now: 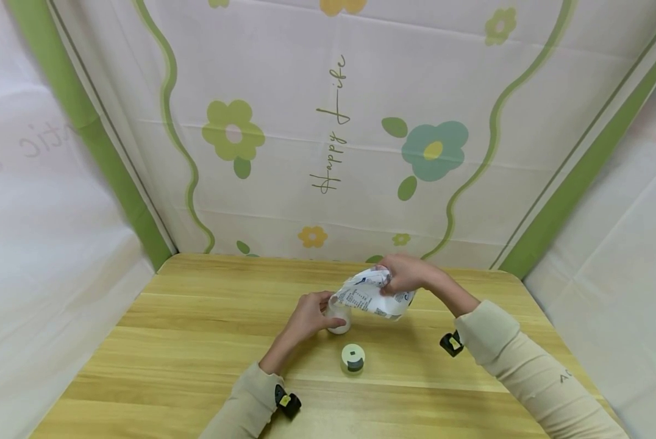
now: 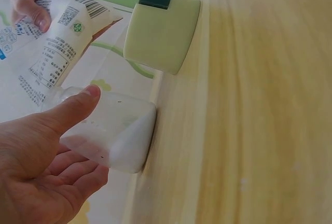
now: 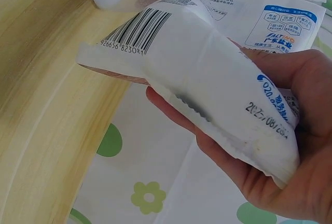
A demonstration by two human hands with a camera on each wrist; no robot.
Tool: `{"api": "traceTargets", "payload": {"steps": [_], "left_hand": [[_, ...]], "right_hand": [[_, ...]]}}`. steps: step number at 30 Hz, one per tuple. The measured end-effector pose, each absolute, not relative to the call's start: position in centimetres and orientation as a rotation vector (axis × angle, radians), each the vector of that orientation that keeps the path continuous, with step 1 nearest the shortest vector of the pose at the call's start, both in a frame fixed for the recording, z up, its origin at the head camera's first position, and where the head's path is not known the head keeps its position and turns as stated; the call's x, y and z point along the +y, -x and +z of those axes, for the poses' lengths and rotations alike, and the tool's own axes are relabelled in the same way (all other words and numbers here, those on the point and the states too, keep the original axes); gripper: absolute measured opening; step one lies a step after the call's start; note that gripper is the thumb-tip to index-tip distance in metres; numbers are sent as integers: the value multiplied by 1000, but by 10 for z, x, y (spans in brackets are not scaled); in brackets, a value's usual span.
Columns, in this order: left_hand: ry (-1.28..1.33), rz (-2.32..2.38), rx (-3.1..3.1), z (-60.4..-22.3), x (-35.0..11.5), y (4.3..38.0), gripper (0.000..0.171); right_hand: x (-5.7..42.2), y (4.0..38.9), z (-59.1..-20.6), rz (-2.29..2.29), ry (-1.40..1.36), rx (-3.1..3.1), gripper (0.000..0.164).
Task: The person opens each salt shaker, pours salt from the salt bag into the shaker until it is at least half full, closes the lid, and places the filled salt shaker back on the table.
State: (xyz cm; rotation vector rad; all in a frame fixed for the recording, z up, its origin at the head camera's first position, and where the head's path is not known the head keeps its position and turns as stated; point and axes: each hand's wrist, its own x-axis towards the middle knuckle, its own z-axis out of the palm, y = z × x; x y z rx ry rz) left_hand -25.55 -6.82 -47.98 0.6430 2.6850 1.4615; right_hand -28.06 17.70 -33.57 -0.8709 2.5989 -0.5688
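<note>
My left hand [image 1: 306, 318] holds a small clear jar [image 2: 122, 130] upright on the table, thumb on one side and fingers on the other. White grains lie sloped in the bottom of the jar. With my right hand [image 1: 408, 273] I grip a white printed salt bag [image 3: 202, 73], tilted so its narrow end meets the jar's mouth. The bag's end overlaps the jar's rim in the head view. Nearer to me than the jar stands a pale green lid [image 1: 352, 355] with a dark green tab, touched by neither hand.
The wooden table [image 1: 196, 341] has its far edge just beyond my right hand. Behind it hangs a white curtain [image 1: 284, 201] with flowers and lettering. More white cloth encloses both sides.
</note>
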Motion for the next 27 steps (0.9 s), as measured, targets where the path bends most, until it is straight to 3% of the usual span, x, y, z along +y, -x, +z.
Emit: {"api": "traceTargets", "payload": {"steps": [27], "left_hand": [[-642, 1483, 2668, -480, -68, 255, 59]], "right_hand": [[177, 280, -335, -562, 873, 2604, 26]]}}
